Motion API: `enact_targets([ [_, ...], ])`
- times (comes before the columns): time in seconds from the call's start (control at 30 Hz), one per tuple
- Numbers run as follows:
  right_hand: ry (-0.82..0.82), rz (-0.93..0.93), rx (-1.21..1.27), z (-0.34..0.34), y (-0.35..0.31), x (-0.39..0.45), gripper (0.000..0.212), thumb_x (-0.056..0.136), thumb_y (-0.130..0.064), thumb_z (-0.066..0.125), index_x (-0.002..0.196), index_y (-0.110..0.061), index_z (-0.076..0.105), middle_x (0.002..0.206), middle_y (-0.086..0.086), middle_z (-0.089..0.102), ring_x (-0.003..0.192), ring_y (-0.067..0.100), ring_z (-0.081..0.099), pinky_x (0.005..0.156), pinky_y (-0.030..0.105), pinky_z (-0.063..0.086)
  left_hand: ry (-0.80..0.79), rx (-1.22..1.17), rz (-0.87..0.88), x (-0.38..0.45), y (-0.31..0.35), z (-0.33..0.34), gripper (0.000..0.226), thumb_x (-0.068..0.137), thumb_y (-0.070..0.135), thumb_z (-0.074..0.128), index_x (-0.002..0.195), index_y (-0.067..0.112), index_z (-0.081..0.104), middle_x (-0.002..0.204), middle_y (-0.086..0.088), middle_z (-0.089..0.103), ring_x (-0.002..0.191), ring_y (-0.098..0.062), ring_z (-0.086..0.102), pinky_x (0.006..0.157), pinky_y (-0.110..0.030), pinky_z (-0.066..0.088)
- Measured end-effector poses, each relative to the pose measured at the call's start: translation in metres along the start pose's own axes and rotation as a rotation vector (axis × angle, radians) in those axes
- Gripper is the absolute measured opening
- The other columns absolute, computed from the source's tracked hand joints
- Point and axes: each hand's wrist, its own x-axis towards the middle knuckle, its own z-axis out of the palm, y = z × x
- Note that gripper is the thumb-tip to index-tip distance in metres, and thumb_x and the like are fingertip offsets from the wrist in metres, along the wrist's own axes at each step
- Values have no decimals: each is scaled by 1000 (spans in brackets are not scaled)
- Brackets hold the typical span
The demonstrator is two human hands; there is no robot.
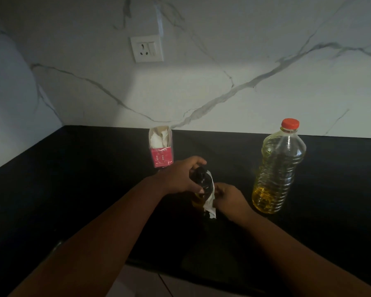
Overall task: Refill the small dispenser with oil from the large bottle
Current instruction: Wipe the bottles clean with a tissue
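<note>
Head view: capped bottle (pixel 277 168) stood right on counter (pixel 73 189), tissue pack (pixel 160 150) behind. Left hand (pixel 180 179) gripped dispenser (pixel 201 185) top; right hand (pixel 229 197) pinched tissue (pixel 210 202) against it.

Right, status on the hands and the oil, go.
Left hand grips dispenser at the top. Right hand pinches tissue against its side. Big bottle capped, upright, to the right. Nothing in the way.

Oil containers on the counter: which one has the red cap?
The large bottle, standing alone at the right with no hand on it. The small dispenser has a black top and is gripped by the left hand.
</note>
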Motion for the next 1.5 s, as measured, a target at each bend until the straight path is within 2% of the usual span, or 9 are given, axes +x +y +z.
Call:
enact_targets([
  [0.27, 35, -38, 168, 24, -2, -11, 57, 95, -13, 55, 144, -31, 31, 116, -14, 55, 80, -21, 54, 65, -4, 39, -55, -72, -44, 5, -6, -7, 111, 71, 2, 82, 153, 40, 18, 146, -3, 51, 135, -25, 48, 111, -51, 41],
  [0.47, 113, -117, 30, 34, -1, -5, 47, 92, -16, 59, 136, -28, 46, 112, -6, 65, 90, 0, 64, 62, 10, 49, -64, -59, -35, 10, -7, -9, 102, 70, 2, 83, 151, 33, 29, 140, -3, 56, 130, -23, 53, 108, -49, 45],
  [0.63, 173, -176, 198, 42, -28, -6, 42, 94, -42, 52, 131, -21, 52, 123, 7, 66, 106, 20, 65, 86, 30, 53, -49, -14, -20, 12, -5, -8, 88, 79, 3, 78, 150, 26, 32, 145, -5, 52, 132, -23, 51, 109, -44, 45],
  [0.77, 151, -204, -121, 72, 3, -33, 59, 98, -7, 45, 149, -25, 21, 140, 7, 51, 120, 17, 55, 95, 23, 47, -73, -38, -44, 13, -7, -10, 95, 72, 0, 82, 147, 30, 34, 141, -4, 55, 131, -25, 52, 108, -47, 45],
  [0.87, 171, -22, 100, 61, 20, -29, 51, 96, -4, 47, 143, -21, 36, 130, -1, 57, 102, 0, 55, 74, 4, 44, -89, -59, -43, 15, -10, -12, 96, 71, -2, 81, 148, 32, 33, 144, -4, 54, 134, -26, 49, 109, -50, 43],
  [0.97, 281, 23, 274, 35, 17, -17, 30, 92, -7, 57, 120, -18, 61, 107, -2, 69, 94, 6, 65, 72, 14, 50, -99, -72, -40, 13, -15, -10, 104, 72, -1, 81, 151, 37, 26, 151, -4, 47, 140, -24, 43, 113, -50, 39],
  [1.07, 240, 22, 332, 18, 11, -11, 32, 84, -8, 68, 115, -16, 65, 95, -1, 72, 87, 8, 69, 77, 24, 56, -78, -61, -30, 9, -16, -5, 109, 71, 5, 84, 153, 41, 21, 155, -2, 41, 143, -22, 39, 115, -49, 37],
  [1.27, 196, -39, 319, 25, 2, -12, 19, 84, -11, 69, 99, -23, 72, 90, -8, 73, 84, 2, 68, 71, 15, 54, 10, -49, -13, 6, -16, 4, 99, 72, 8, 83, 151, 36, 30, 149, 0, 49, 138, -21, 45, 111, -49, 41],
  [1.5, 425, 74, 360, 22, 9, -2, 18, 89, -12, 65, 104, -22, 63, 87, -5, 70, 82, 9, 69, 73, 27, 57, -3, -70, -21, 4, -13, 4, 96, 73, 5, 83, 150, 33, 33, 150, -1, 47, 138, -24, 45, 111, -50, 42],
])
